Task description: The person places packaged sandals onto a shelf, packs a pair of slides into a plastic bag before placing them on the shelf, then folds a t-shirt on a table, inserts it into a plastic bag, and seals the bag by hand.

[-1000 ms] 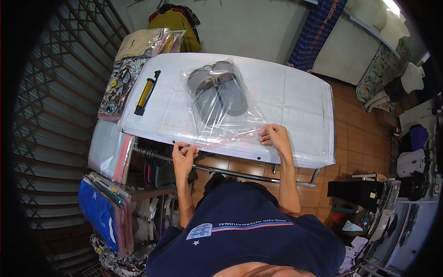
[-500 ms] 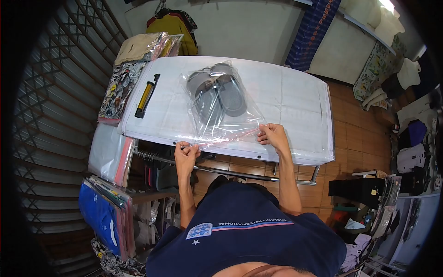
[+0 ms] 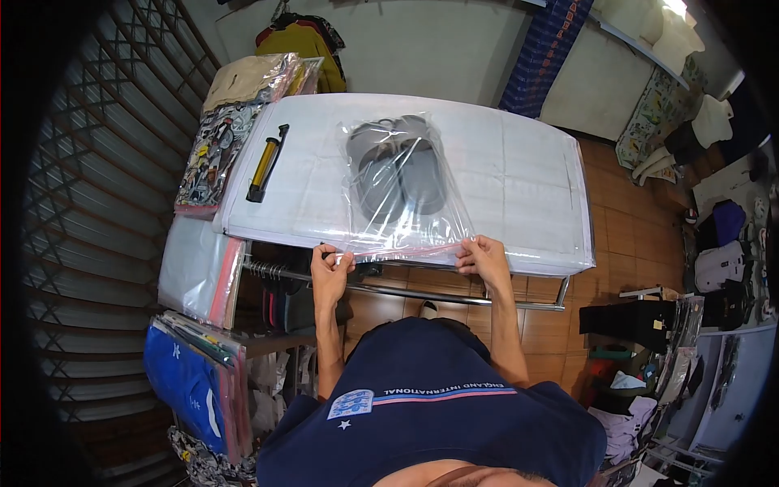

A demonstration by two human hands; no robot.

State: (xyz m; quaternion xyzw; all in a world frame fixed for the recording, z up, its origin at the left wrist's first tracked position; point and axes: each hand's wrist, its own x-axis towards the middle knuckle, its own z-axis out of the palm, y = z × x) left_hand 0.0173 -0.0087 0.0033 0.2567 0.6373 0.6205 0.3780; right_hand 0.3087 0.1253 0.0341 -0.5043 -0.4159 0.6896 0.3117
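Note:
A clear plastic zip bag [image 3: 357,203] lies on the white-covered table, its pinkish zip edge turned toward me. Inside it is a pair of grey slide sandals [image 3: 398,174], side by side with the toes away from me. My left hand [image 3: 330,264] pinches the left corner of the bag's mouth at the table's near edge. The right corner is pinched between the thumb and fingers of my right hand [image 3: 484,260]. Between both hands the bag's edge is drawn fairly straight.
A yellow and black hand pump [image 3: 264,166] lies on the left of the table [image 3: 519,187]. Bagged clothes [image 3: 215,150] and flat clear bags [image 3: 195,268] are stacked along the left. A metal rail [image 3: 422,297] runs below the near edge.
The bag with the sandals has turned straighter and shifted right on the table. My right hand has come down slightly, bringing the bag's mouth nearly level between my hands.

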